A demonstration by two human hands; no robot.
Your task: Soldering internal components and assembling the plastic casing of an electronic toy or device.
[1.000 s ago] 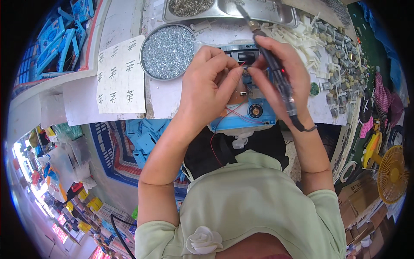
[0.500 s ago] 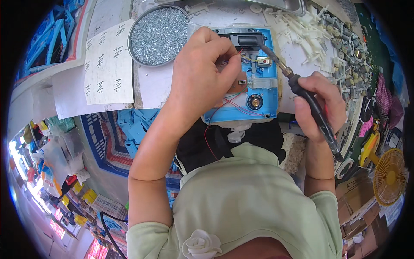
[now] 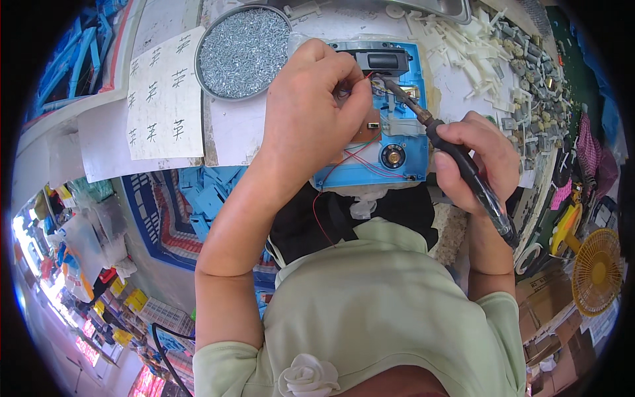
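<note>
A blue plastic housing (image 3: 403, 169) lies on the bench in front of me, with a black block at its top, a small circuit board, a round silver part and thin red wires inside. My left hand (image 3: 311, 112) rests over its left half and pinches a red wire (image 3: 357, 78) between thumb and fingers. My right hand (image 3: 473, 162) grips a black-handled soldering iron (image 3: 463, 165), whose metal tip reaches up-left to the wire end near the black block.
A round metal tray of small screws (image 3: 241, 43) stands up left, beside a white sheet with handwritten marks (image 3: 165, 96). White plastic pieces (image 3: 463, 46) and small metal parts (image 3: 536, 73) lie to the upper right. A yellow fan (image 3: 595, 271) is at lower right.
My right hand has drawn back to the right and now points the soldering iron's tip at the wire. My left hand has shifted up over the housing, pinching the wire.
</note>
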